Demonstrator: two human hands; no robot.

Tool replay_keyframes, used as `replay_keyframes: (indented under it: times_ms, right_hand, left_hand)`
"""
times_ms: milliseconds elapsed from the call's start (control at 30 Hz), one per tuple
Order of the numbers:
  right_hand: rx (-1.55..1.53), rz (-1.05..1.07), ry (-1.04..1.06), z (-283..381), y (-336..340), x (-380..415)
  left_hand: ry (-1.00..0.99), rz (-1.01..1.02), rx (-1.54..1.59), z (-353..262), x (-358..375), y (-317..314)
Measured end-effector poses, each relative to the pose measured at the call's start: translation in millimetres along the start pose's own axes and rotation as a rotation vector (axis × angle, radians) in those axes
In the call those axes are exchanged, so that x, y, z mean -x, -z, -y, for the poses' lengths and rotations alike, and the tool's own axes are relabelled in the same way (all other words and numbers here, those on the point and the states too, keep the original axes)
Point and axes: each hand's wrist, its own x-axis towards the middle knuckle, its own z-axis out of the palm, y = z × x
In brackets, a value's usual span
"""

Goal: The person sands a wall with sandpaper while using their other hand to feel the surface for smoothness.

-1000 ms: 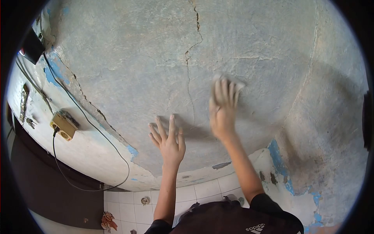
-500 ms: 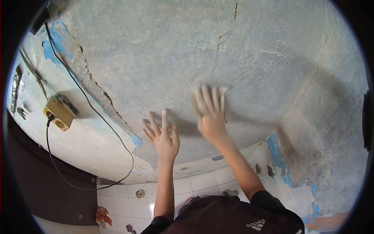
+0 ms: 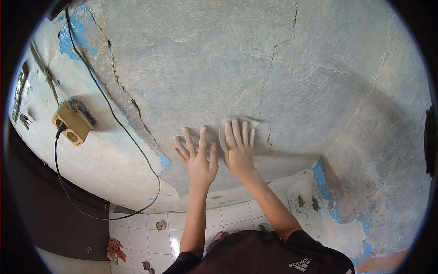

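Observation:
Against the grey, worn wall (image 3: 191,86), my right hand (image 3: 239,153) presses a thin pale-grey sheet, apparently sandpaper (image 3: 223,134), under its flat fingers. One edge of the sheet shows left of the hand and a pointed corner sticks out to the right; the rest is covered. Just to the left, my left hand (image 3: 200,164) holds nothing, its fingers spread with the tips at the wall. Near the right hand a thin crack (image 3: 262,98) runs up the wall.
At left, a yellowish socket box (image 3: 72,123) has a black plug in it, and its cable (image 3: 123,125) loops across the wall. Keys (image 3: 25,121) hang farther left. White floor tiles (image 3: 137,237) hold an orange cloth (image 3: 115,250) and a small round object (image 3: 160,225).
My right hand has slid down and slightly left along the wall with the sheet, closer to my left hand. The left hand stays spread at the wall. The view has shifted slightly.

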Motion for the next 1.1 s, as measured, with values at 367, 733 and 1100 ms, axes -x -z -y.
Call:
replay_keyframes:
  times_ms: [367, 733, 1100]
  right_hand:
    - [-0.019, -0.056, -0.101, 9, 11, -29]
    - [0.064, -0.193, 0.028, -9, 44, -104]
    - [0.028, -0.188, 0.000, -17, 19, -41]
  left_hand:
    - [-0.001, -0.044, 0.094, 3, 8, 9]
    - [0.046, -0.044, 0.126, 10, 14, 22]
    - [-0.027, 0.046, 0.172, -13, 17, 9]
